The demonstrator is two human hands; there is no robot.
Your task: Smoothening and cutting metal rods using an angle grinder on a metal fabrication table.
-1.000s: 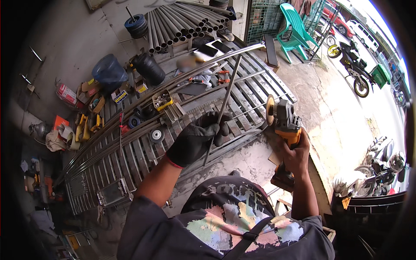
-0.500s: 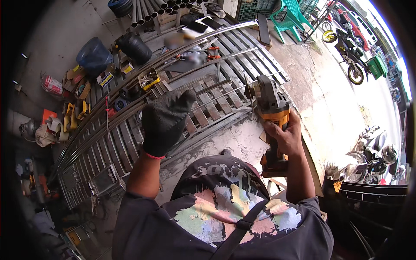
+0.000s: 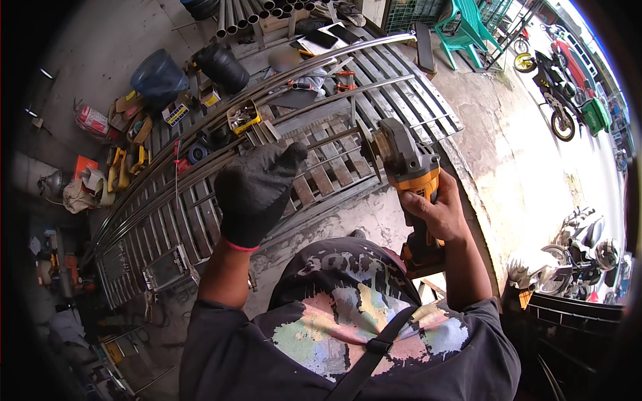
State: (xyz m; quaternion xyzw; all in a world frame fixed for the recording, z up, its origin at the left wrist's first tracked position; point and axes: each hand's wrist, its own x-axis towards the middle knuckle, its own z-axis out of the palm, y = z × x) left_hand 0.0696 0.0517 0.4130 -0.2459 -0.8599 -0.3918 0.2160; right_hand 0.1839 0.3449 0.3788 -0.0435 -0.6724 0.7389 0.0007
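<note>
My left hand [image 3: 257,190], in a black glove with a red cuff, is closed around a thin metal bar [image 3: 334,138] that sticks out to the right. My bare right hand [image 3: 438,210] grips a yellow-and-black cordless angle grinder [image 3: 409,164] by its body, battery end downward. Its thin disc [image 3: 368,152] stands on edge at the bar's right end; whether they touch I cannot tell. Beneath both hands lies a slatted metal frame [image 3: 321,175].
Long curved metal tubes [image 3: 294,72] lie across the frame, with a yellow box of small parts [image 3: 244,119] beside them. Yellow power tools [image 3: 119,170] and a blue container [image 3: 159,77] sit left. A green chair [image 3: 463,33] and motorbikes [image 3: 558,100] stand right.
The grinder has moved left, bringing its disc up to the end of the bar. My left hand keeps its grip. The whole view has shifted slightly.
</note>
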